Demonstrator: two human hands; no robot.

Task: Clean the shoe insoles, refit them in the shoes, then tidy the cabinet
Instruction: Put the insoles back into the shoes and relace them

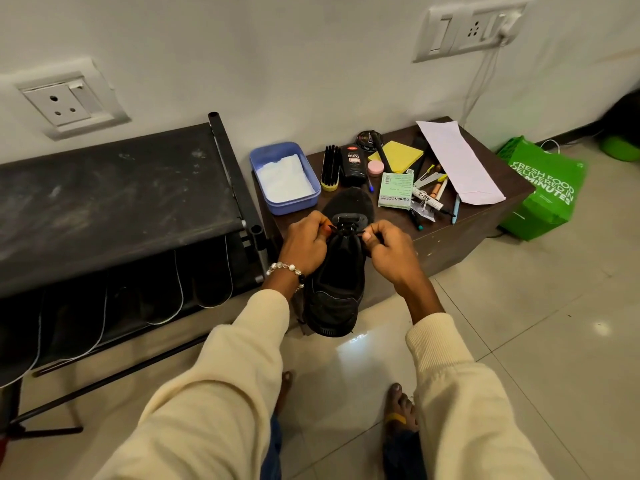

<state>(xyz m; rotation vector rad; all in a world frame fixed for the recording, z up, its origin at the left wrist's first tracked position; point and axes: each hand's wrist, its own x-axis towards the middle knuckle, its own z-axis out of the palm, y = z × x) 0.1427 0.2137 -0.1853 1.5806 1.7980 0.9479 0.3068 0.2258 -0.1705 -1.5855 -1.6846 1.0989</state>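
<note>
Both hands are pinching the laces of the black sneaker (337, 271): left hand (304, 245) and right hand (389, 252) each closed on a lace end. The shoe's toe is resting on the table (450, 233), heel hanging off, probably so it's braced while being laced.

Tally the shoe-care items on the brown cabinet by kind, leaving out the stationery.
Shoe: 1
Shoe brush: 1
Liquid polish bottle: 1
Polish tin: 1
Blue tub: 1
Total: 5
</note>
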